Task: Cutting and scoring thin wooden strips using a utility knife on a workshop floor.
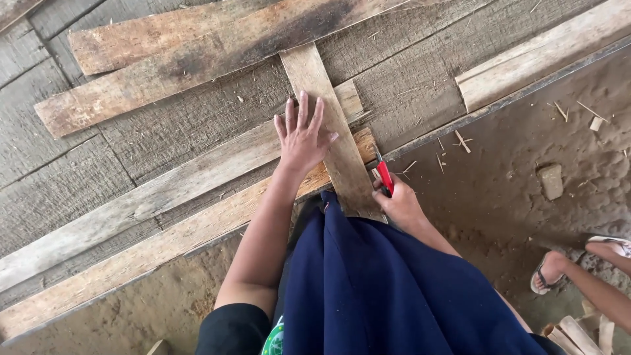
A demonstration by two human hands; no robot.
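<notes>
Two hands work one pale wooden strip, whose long axis runs away from the person across the weathered planks of the platform. The left hand lies spread flat on it, fingers pointing along it. The right hand, closed around a red-handled tool, sits at the strip's near right edge.
</notes>
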